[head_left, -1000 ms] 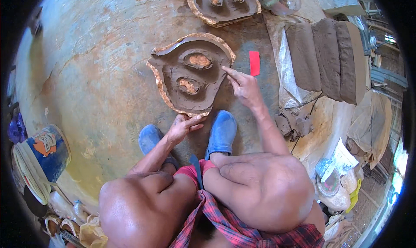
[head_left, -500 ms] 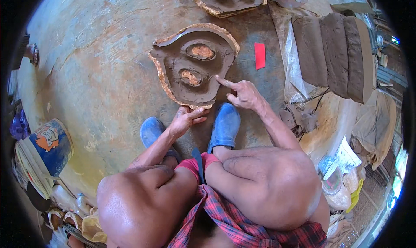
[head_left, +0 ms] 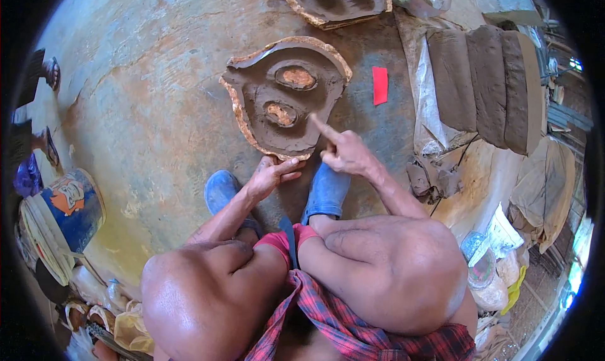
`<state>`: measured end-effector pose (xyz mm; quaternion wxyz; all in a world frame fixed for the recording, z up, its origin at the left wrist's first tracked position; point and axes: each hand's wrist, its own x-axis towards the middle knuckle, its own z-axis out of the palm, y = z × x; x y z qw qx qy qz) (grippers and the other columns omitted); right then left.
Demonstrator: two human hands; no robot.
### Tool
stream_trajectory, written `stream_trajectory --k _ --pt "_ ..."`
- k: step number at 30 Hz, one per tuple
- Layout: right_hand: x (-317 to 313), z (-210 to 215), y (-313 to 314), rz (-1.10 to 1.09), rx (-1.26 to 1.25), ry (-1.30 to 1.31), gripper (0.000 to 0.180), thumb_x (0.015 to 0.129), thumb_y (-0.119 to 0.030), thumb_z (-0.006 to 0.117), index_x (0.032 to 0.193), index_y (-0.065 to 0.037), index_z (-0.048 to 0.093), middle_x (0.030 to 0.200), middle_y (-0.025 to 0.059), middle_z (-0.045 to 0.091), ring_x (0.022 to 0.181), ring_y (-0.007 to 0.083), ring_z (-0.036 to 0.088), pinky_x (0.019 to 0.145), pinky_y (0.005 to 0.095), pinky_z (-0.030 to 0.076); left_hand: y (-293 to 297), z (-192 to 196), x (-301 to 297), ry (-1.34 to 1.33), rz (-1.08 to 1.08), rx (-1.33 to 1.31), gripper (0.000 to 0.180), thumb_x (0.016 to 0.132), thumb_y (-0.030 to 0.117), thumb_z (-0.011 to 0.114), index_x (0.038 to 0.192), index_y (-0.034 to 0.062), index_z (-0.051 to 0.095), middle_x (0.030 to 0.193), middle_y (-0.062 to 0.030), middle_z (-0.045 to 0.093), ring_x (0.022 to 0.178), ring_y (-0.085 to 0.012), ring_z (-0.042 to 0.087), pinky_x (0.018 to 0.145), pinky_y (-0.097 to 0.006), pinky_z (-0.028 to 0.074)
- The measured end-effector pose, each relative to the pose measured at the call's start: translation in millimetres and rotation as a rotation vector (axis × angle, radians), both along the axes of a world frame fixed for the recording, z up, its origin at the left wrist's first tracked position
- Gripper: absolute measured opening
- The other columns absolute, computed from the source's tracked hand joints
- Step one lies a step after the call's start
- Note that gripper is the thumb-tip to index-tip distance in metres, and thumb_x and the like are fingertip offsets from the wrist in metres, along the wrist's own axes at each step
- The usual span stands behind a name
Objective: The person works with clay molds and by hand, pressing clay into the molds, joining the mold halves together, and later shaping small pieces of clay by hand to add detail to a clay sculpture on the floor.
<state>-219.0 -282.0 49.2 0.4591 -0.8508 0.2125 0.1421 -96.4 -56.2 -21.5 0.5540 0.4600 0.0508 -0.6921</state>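
A rounded plaster-like mould [head_left: 234, 105] with a pointed left corner lies on the floor in front of me, lined with dark wet clay [head_left: 318, 99]. Two oval openings in the clay show orange-brown material. My left hand [head_left: 272, 174] grips the mould's near rim, thumb on top and fingers against its edge. Over the right side of the lining, my right hand [head_left: 345, 151] points with its index finger stretched to the clay; the other fingers are curled, holding nothing.
A similar clay-lined mould [head_left: 328, 22] lies farther off. On the right are a red strip [head_left: 380, 85] and thick clay slabs [head_left: 485, 87] on plastic sheeting. A blue bucket [head_left: 74, 209] stands left. Another person's sandalled feet [head_left: 50, 148] show at the far left.
My right index finger has slid slightly left and inward along the clay lining, with the hand following. My left hand keeps its grip. At the far left, another person's second foot has come into view.
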Motion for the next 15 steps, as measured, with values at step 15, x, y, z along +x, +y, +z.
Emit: stream_trajectory --k 15 --pt "52 26 60 0.140 0.293 0.158 0.094 0.076 -0.019 0.061 0.162 0.002 0.029 0.085 0.0337 0.070 0.079 0.0469 0.071 0.080 0.0508 0.058 13 -33 -8 -0.130 -0.045 -0.079 0.024 0.100 0.014 0.067 0.115 -0.0040 0.073 0.110 -0.0081 0.074 0.099 -0.0139 0.069 0.086 -0.029 0.055"
